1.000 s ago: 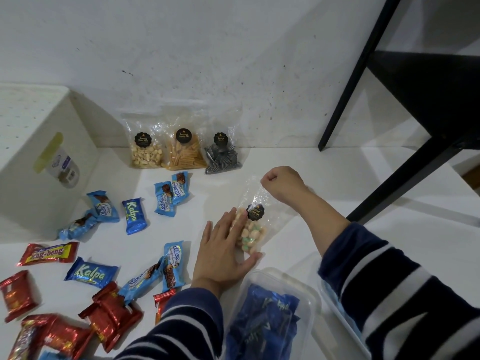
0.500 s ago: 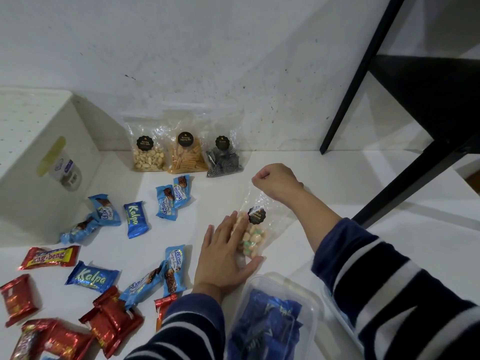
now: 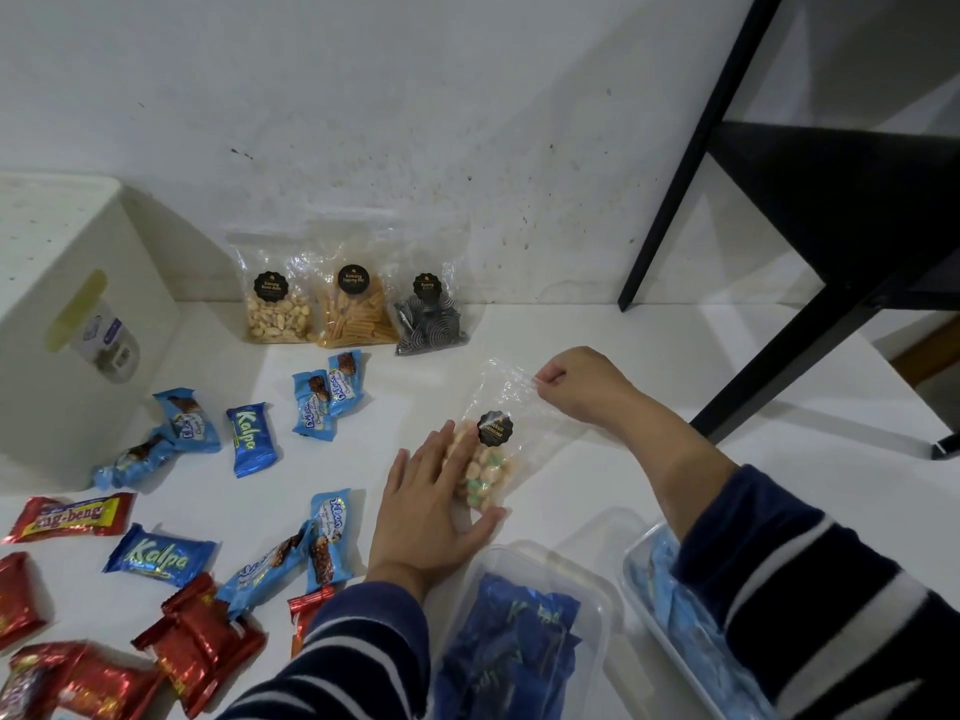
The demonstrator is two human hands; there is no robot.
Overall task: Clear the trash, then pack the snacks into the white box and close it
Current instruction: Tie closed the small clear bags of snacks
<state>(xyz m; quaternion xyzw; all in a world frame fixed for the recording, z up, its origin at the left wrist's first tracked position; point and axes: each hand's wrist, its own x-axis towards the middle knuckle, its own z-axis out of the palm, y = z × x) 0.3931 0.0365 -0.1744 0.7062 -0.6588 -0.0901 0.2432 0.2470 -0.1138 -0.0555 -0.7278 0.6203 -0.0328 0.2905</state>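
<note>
I see the white tabletop (image 3: 649,356) against a white wall, with the white box (image 3: 78,324) standing at the far left. 2 clear plastic containers (image 3: 524,631) of blue packets sit at the near edge. 3 clear snack bags (image 3: 353,304) lean on the wall, and blue and red wrapped bars (image 3: 249,433) lie scattered across the left side. Between the hands lies a clear cookie bag (image 3: 488,449) with a black sticker. My left hand (image 3: 431,506) presses flat on it, fingers straight – my right hand (image 3: 582,381) pinches the bag's top edge, fingers curled.
</note>
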